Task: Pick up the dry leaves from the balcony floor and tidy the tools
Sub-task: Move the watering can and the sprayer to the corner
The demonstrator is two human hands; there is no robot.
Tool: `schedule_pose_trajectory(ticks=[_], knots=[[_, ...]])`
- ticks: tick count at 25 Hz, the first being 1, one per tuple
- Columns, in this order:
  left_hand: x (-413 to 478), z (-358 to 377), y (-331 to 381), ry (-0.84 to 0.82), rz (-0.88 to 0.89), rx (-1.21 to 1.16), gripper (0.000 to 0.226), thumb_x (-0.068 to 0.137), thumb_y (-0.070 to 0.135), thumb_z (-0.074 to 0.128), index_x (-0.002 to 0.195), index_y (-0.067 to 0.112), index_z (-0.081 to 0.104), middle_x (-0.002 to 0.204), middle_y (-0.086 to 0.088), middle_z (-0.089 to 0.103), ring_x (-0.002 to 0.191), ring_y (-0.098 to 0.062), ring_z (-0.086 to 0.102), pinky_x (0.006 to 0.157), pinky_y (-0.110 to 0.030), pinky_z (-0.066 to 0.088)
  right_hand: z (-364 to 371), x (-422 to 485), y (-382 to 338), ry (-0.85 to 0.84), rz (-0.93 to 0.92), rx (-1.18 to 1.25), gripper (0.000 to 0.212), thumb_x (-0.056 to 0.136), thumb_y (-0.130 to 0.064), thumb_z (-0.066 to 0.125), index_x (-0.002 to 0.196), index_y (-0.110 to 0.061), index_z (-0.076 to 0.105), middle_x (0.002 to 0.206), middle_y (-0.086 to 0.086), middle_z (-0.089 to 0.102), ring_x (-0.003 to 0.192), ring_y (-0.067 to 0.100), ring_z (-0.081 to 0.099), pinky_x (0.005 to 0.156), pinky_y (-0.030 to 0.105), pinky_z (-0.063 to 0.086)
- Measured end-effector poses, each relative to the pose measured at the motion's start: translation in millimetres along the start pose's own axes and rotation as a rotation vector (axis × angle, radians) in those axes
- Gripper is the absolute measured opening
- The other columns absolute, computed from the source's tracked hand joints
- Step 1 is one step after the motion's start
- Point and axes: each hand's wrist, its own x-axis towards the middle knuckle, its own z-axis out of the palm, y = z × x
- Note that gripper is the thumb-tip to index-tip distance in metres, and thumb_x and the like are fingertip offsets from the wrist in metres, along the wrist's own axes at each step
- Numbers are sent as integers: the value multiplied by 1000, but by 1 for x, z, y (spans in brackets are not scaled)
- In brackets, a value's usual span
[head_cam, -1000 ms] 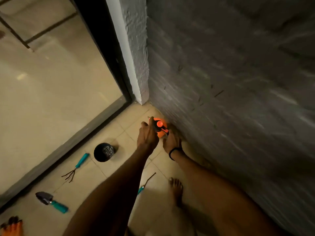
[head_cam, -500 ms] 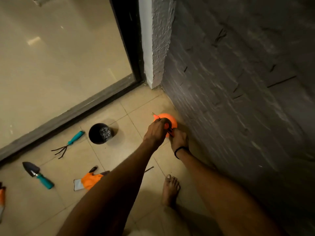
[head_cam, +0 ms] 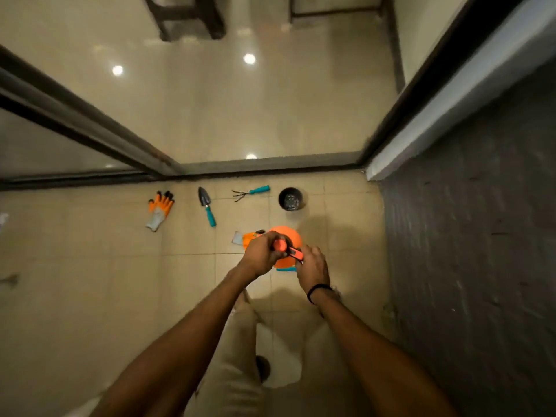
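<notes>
Sprayer (head_cam: 288,236) is up off the floor (head_cam: 90,296) by the wall (head_cam: 466,266), now held above a glove (head_cam: 247,238). Left hand (head_cam: 261,254) grips its top, right hand (head_cam: 313,268) pinches the orange lever. Trowel (head_cam: 206,205) and rake (head_cam: 251,192) still lie loose, so tidying is barely started.

We look straight down on balcony floor (head_cam: 90,296): beige square tiles, thin grout lines, dim warm light. At right we see grey rough-textured wall (head_cam: 469,251) meeting white plastered pillar edge (head_cam: 451,111) beside dark door frame (head_cam: 421,85). Dark metal sliding-door track (head_cam: 264,165) crosses ahead; glass panel (head_cam: 45,145) angles in from left. Beyond threshold, glossy cream indoor floor (head_cam: 240,115) mirrors round lights (head_cam: 249,58) as bright spots. At top we make out dark furniture legs (head_cam: 186,19), blurred.
</notes>
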Motion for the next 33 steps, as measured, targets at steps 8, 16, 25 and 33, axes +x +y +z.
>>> schedule_pose_trajectory(ticks=[8, 16, 25, 33], knots=[[-203, -220, -116, 511, -150, -499, 26, 78, 19, 79, 101, 22, 69, 91, 2, 72, 83, -15, 66, 76, -31, 53, 41, -74, -272, -272, -514, -41, 31, 90, -25, 61, 121, -25, 60, 111, 1, 64, 102, 18, 58, 84, 26, 42], [-318, -378, -246, 1076, -309, -1052, 23, 85, 3, 74, 70, 18, 64, 61, 4, 49, 62, -15, 47, 64, -30, 40, 167, -142, -524, -462, -759, -179, 32, 90, -31, 64, 122, -28, 62, 101, 3, 70, 95, 22, 61, 78, 30, 45], [-367, -503, -413, 1332, -528, -1349, 11, 89, 5, 70, 80, 12, 70, 65, -4, 63, 65, -19, 55, 61, -26, 47, 348, -134, -710, -719, -977, -380, 30, 86, -21, 66, 116, -19, 64, 99, 7, 72, 94, 29, 64, 74, 32, 45], [-440, -579, -520, 1436, -725, -1494, 16, 89, -5, 64, 84, 9, 72, 63, -5, 65, 55, -13, 57, 55, -21, 49, 488, -162, -876, -892, -1229, -659, 35, 85, -7, 62, 118, -17, 63, 108, 12, 68, 103, 31, 61, 79, 30, 44]])
